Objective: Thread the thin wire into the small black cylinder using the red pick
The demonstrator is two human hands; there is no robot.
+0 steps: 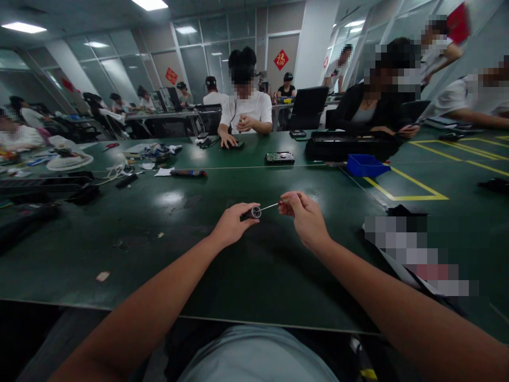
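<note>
My left hand (233, 224) is closed around a small dark cylindrical part with a silver ring end (252, 213), held a little above the green table (167, 249). My right hand (303, 216) pinches the handle of a thin screwdriver (272, 205). Its metal shaft points left and its tip meets the ring end of the part. Both hands hover over the middle of the table in front of me.
A blue bin (366, 165) and a black case (350, 146) stand at the far right. A circuit board (280, 157) lies farther back, and a dark tool (188, 173) and cables (115, 172) lie far left. Other people sit opposite. Yellow tape lines (413, 197) mark the right side.
</note>
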